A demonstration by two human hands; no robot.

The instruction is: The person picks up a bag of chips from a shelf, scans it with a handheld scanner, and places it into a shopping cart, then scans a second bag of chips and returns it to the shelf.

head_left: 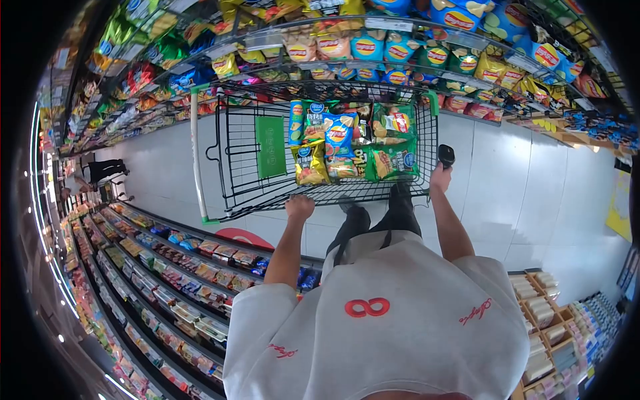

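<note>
While both arms stretch forward, left hand grips the cart, right hand clasps a scanner

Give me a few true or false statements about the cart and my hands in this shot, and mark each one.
1. The left hand grips the near rim of the shopping cart. True.
2. The right hand is empty. False: it holds a black handheld device at the cart's near corner.
3. The cart holds chip bags. True.
4. The person wears a black shirt. False: the shirt is light grey with red print.
</note>
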